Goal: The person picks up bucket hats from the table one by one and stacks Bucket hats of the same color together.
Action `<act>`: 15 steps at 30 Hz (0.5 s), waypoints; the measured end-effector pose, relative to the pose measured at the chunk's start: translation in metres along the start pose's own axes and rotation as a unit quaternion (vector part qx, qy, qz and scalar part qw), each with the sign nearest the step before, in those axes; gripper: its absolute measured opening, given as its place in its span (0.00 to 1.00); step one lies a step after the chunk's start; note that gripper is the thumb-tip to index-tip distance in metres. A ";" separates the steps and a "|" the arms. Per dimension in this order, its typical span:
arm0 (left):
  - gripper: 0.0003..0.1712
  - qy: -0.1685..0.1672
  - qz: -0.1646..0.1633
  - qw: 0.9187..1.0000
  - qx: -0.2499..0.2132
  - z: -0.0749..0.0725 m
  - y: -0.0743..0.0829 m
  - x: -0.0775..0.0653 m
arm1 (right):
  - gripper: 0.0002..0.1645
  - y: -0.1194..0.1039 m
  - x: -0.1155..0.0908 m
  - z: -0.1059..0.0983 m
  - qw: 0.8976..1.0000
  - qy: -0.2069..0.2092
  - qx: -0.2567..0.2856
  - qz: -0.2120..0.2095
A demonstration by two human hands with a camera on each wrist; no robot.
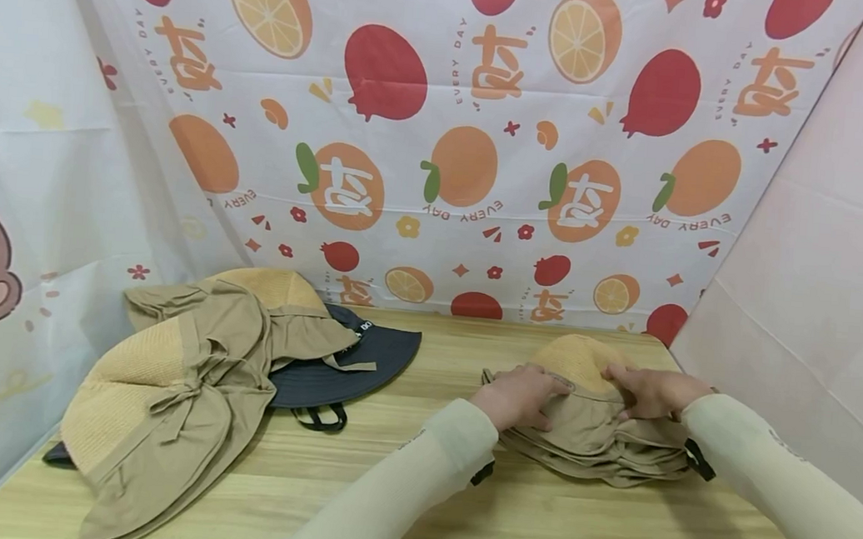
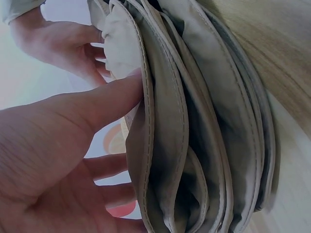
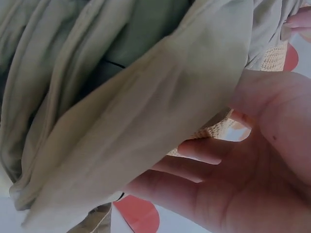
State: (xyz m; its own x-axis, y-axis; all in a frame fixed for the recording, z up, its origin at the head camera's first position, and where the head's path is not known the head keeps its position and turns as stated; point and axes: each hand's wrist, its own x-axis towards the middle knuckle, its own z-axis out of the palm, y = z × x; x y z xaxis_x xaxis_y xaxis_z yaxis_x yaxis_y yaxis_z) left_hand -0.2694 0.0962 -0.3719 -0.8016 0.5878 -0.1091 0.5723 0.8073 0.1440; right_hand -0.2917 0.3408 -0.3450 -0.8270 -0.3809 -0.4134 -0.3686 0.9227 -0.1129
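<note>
Far left, white curtain (image 1: 39, 184) with brown bear print. Wood-grain table (image 1: 387, 475) next, tan hats with straw crowns (image 1: 130, 394) heaped along left edge, dark hat (image 1: 349, 372) poking out from under them. Fruit-print cloth (image 1: 411, 243) hanging behind back edge. Left hand (image 1: 520, 393) on stacked tan hats (image 1: 586, 426) near back right corner, fingers spread, thumb touching brim. Right hand (image 1: 652, 391) on stack's other side, fingers loose. Pale plain-ish curtain (image 1: 800, 270) along right edge.

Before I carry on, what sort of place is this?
Probably a small work booth: fruit-print cloth hangs behind a wood-grain table bearing a heap of hats on the left and a stack of hats on the right.
</note>
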 end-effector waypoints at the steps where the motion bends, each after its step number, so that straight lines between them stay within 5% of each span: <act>1: 0.39 0.000 0.000 1.000 0.002 -0.001 0.000 0.000 | 0.41 0.000 0.000 -0.001 1.000 0.000 -0.001 0.000; 9: 0.40 0.011 0.006 1.000 0.003 -0.006 -0.002 -0.006 | 0.43 -0.002 -0.007 -0.002 0.998 0.042 -0.021 -0.029; 15: 0.39 0.047 0.046 0.998 -0.013 -0.008 -0.008 -0.021 | 0.43 -0.014 -0.017 -0.010 0.997 0.064 -0.043 -0.025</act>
State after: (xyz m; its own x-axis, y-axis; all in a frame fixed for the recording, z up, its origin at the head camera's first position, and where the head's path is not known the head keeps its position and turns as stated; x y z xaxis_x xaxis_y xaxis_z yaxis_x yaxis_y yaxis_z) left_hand -0.2580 0.0768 -0.3629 -0.7591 0.6510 -0.0027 0.6407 0.7478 0.1741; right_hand -0.2761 0.3335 -0.3276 -0.8517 -0.4359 -0.2907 -0.4412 0.8960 -0.0507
